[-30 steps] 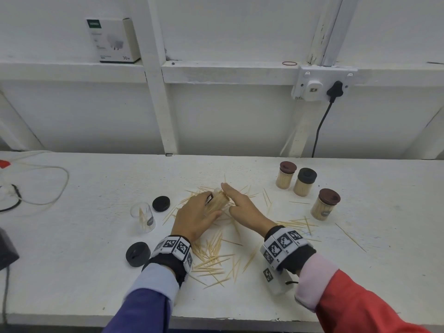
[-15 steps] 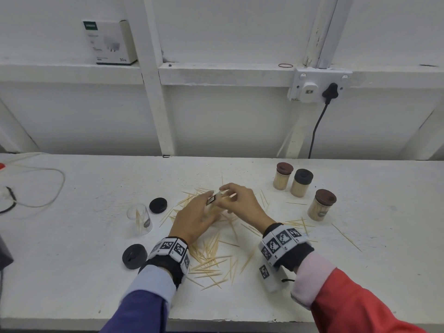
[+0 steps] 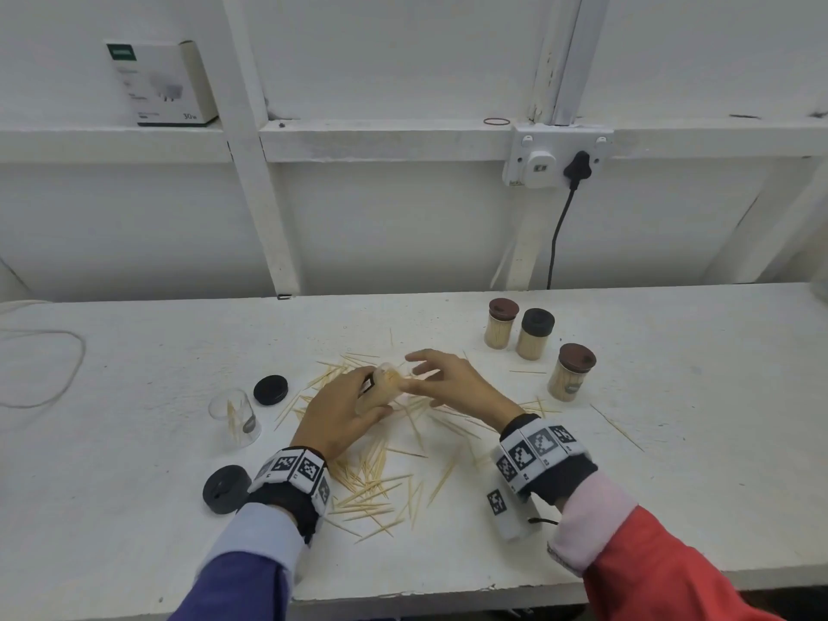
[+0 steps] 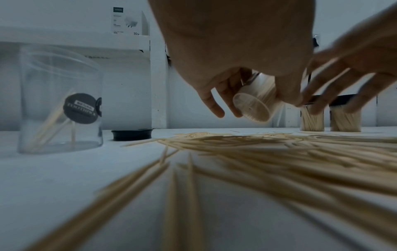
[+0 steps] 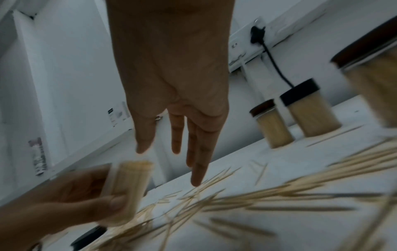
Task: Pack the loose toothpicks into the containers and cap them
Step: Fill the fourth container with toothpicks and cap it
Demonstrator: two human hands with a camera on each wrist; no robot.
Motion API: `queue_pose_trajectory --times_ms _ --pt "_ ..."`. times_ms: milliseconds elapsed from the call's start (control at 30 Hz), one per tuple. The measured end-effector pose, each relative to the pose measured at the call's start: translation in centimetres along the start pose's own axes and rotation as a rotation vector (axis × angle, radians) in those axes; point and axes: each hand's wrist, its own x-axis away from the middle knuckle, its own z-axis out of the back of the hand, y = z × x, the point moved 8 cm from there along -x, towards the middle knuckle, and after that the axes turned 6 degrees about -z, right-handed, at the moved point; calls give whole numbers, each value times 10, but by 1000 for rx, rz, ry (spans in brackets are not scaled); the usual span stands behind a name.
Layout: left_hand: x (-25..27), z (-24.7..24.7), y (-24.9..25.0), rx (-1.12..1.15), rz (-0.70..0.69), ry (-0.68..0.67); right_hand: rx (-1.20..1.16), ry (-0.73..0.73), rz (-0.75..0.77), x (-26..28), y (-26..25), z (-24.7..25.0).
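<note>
My left hand [image 3: 345, 407] grips a clear container packed full of toothpicks [image 3: 387, 384] [image 4: 256, 103] [image 5: 128, 188], tilted and lifted off the table, uncapped. My right hand [image 3: 441, 378] [image 5: 178, 105] hovers just right of its mouth with fingers spread straight, holding nothing. Loose toothpicks [image 3: 376, 477] [image 4: 279, 152] lie scattered under and in front of both hands. A nearly empty clear container [image 3: 235, 416] [image 4: 60, 101] stands upright at the left with a few toothpicks inside. Two black caps lie loose: one [image 3: 270, 389] [image 4: 132, 135] beside it, another [image 3: 225, 489] nearer the front.
Three full capped containers [image 3: 535, 333] stand at the right, one [image 3: 572, 372] closer to me. A stray toothpick [image 3: 616, 427] lies right of them. A wall socket with a black cable [image 3: 558, 235] and a white box [image 3: 161, 85] sit behind. A white cord [image 3: 45, 365] loops at far left.
My left hand has lifted and tilted the full container. The right hand, which was touching its top, has opened and drawn slightly away to the right.
</note>
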Motion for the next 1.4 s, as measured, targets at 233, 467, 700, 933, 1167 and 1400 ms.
queue_pose_trajectory --times_ms 233,467,700,933,1167,1400 --pt "2 -1 2 -16 43 -39 148 185 -320 26 68 81" --pt "3 0 5 -17 25 -48 333 339 -554 70 116 152" --pt "4 0 5 -5 33 -61 723 471 -683 90 131 176" --pt "4 -1 5 -9 29 -73 913 468 -595 83 116 164" --pt "4 -2 6 -32 30 -87 1039 361 -608 80 118 152" --pt "4 -1 7 -53 35 -99 954 282 -561 72 118 140"
